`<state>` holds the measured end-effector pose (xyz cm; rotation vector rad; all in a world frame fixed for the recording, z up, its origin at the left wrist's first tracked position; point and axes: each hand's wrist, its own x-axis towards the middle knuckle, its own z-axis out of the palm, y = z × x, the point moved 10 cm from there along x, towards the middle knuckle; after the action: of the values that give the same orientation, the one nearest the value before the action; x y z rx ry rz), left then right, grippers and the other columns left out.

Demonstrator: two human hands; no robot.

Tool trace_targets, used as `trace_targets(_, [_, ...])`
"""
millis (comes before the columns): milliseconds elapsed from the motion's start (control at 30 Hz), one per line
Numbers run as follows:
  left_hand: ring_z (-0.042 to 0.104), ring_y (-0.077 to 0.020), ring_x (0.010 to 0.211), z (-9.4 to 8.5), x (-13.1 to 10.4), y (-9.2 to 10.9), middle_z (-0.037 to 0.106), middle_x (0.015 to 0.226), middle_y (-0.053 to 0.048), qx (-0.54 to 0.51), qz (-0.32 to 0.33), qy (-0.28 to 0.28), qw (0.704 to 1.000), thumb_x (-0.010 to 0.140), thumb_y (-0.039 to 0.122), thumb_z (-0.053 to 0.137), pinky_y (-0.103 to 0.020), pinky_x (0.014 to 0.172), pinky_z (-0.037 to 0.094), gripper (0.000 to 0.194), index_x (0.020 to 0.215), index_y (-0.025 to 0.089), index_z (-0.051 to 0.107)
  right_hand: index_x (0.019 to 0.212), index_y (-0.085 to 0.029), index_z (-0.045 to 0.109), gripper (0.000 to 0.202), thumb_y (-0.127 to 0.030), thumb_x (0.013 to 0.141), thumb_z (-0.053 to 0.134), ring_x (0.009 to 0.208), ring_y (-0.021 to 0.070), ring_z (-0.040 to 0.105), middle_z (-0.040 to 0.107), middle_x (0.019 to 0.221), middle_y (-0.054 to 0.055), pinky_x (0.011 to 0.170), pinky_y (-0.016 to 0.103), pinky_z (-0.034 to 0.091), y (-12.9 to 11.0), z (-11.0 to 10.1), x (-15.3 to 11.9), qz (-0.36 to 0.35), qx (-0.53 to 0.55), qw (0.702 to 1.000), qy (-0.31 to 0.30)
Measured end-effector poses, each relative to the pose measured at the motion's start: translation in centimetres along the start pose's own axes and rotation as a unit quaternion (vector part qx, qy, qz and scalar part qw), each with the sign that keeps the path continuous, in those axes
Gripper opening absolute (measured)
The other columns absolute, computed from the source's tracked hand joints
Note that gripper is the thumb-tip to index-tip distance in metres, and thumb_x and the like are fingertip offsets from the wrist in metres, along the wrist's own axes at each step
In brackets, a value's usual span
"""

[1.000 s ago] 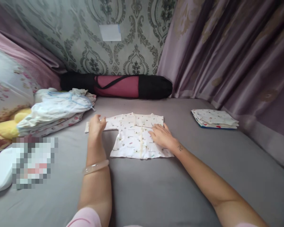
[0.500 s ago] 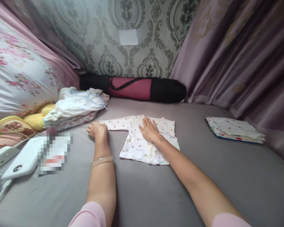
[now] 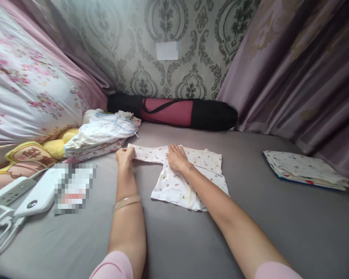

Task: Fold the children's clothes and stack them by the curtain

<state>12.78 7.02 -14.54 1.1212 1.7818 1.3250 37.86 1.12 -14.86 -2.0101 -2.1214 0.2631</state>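
Note:
A small white printed shirt (image 3: 174, 188) lies spread on the grey sheet (image 3: 174, 240), its left sleeve stretched out to the left. My left hand (image 3: 125, 156) is closed on the cuff end of that sleeve. My right hand (image 3: 177, 157) lies with its fingers extended on the upper part of the shirt, near where the sleeve joins the body. The right side of the shirt is partly covered by my right forearm.
Folded printed cloths (image 3: 305, 168) lie at the right. Piled clothes (image 3: 101, 131), a yellow plush item (image 3: 54, 149), a power strip (image 3: 11, 192) and a white power bank (image 3: 42, 193) are at the left. A black and red bag (image 3: 168, 112) lies along the wall.
My left hand has closed on the cuff, and the sleeve looks raised and pulled. My right hand has shifted left across the shirt toward the sleeve. The view has moved slightly.

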Motion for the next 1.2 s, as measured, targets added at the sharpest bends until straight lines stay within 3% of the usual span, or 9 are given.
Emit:
trace_targets(100, [0.052, -0.0143, 0.055, 0.1, -0.2, -0.8, 0.048, 0.051, 0.005, -0.162, -0.093, 0.017, 0.982, 0.060, 0.017, 0.062, -0.023, 0.051, 0.042, 0.011, 0.061, 0.017, 0.052, 0.149, -0.005, 0.028, 0.060, -0.035, 0.098, 0.024, 0.146, 0.0227, 0.015, 0.025, 0.157, 0.012, 0.118, 0.040, 0.006, 0.0, 0.9, 0.7, 0.016, 0.017, 1.000, -0.004])
trace_targets(200, [0.054, -0.0122, 0.054, 1.2, -1.1, -0.3, 0.055, 0.057, 0.005, -0.271, -0.161, -0.016, 0.949, 0.063, 0.013, 0.062, -0.022, 0.052, 0.046, 0.011, 0.068, 0.017, 0.054, 0.150, -0.006, 0.026, 0.062, -0.039, 0.098, 0.024, 0.146, 0.0217, 0.013, 0.021, 0.159, 0.010, 0.118, 0.041, 0.004, 0.1, 1.2, 0.6, 0.028, 0.022, 0.999, -0.008])
trace_targets(467, [0.067, -0.0129, 0.066, 5.1, -4.9, 5.7, 0.069, 0.073, -0.001, -0.474, -0.188, -0.191, 0.839, 0.078, 0.009, 0.059, -0.022, 0.066, 0.055, 0.012, 0.087, 0.014, 0.064, 0.150, -0.006, 0.026, 0.064, -0.042, 0.097, 0.026, 0.147, 0.0235, 0.011, 0.020, 0.159, 0.012, 0.117, 0.045, 0.004, -0.2, 0.9, 0.3, 0.025, 0.025, 0.999, -0.010])
trace_targets(600, [0.066, -0.0115, 0.066, 7.7, -6.7, 8.0, 0.069, 0.074, -0.002, -0.476, -0.176, -0.236, 0.829, 0.081, 0.008, 0.056, -0.021, 0.069, 0.054, 0.011, 0.086, 0.013, 0.064, 0.149, -0.007, 0.029, 0.062, -0.039, 0.096, 0.031, 0.146, 0.0245, 0.014, 0.021, 0.158, 0.014, 0.118, 0.043, 0.007, -0.1, 0.3, 0.5, 0.009, 0.071, 0.997, -0.029])
trace_targets(700, [0.064, -0.0117, 0.068, 9.4, -7.2, 8.9, 0.067, 0.072, 0.000, -0.445, -0.128, -0.240, 0.853, 0.079, 0.012, 0.059, -0.022, 0.071, 0.051, 0.004, 0.080, 0.014, 0.061, 0.144, -0.009, 0.039, 0.054, -0.032, 0.096, 0.031, 0.141, 0.0216, 0.030, 0.035, 0.152, 0.015, 0.116, 0.036, 0.018, 1.5, -2.4, 0.2, 0.034, 0.159, 0.986, 0.039])
trace_targets(800, [0.063, -0.0139, 0.071, 10.8, -8.1, 9.5, 0.063, 0.069, 0.001, -0.398, -0.064, -0.233, 0.885, 0.075, 0.023, 0.066, -0.024, 0.070, 0.049, 0.011, 0.078, 0.016, 0.058, 0.128, -0.013, 0.055, 0.044, -0.029, 0.096, 0.029, 0.122, 0.0208, 0.053, 0.058, 0.132, 0.014, 0.104, 0.035, 0.038, 5.5, -4.2, -1.6, 0.150, 0.328, 0.928, 0.095])
trace_targets(967, [0.058, -0.0110, 0.063, 14.0, -12.0, 9.7, 0.057, 0.068, 0.003, -0.369, -0.024, -0.260, 0.892, 0.073, 0.036, 0.069, -0.023, 0.064, 0.044, 0.025, 0.083, 0.017, 0.055, 0.114, -0.012, 0.054, 0.040, -0.034, 0.099, 0.025, 0.091, 0.0182, 0.068, 0.066, 0.117, 0.018, 0.080, 0.033, 0.053, 9.7, -2.6, -5.9, 0.277, 0.629, 0.725, 0.042])
trace_targets(1100, [0.053, -0.0100, 0.059, 16.2, -15.9, 9.2, 0.055, 0.066, 0.003, -0.291, 0.008, -0.301, 0.908, 0.079, 0.043, 0.064, -0.021, 0.059, 0.042, 0.027, 0.087, 0.019, 0.056, 0.107, -0.010, 0.054, 0.040, -0.037, 0.100, 0.025, 0.076, 0.0184, 0.069, 0.070, 0.103, 0.019, 0.077, 0.035, 0.054, 11.5, -2.5, -8.3, 0.300, 0.675, 0.674, 0.032])
trace_targets(1200, [0.062, -0.0159, 0.079, 17.8, -18.7, 9.3, 0.065, 0.082, -0.003, -0.192, 0.076, -0.377, 0.903, 0.083, 0.053, 0.057, -0.025, 0.069, 0.047, 0.036, 0.094, 0.019, 0.060, 0.105, -0.010, 0.055, 0.051, -0.047, 0.099, 0.020, 0.075, 0.0217, 0.069, 0.071, 0.093, 0.018, 0.077, 0.040, 0.054, 11.9, -2.2, -8.9, 0.307, 0.690, 0.655, 0.025])
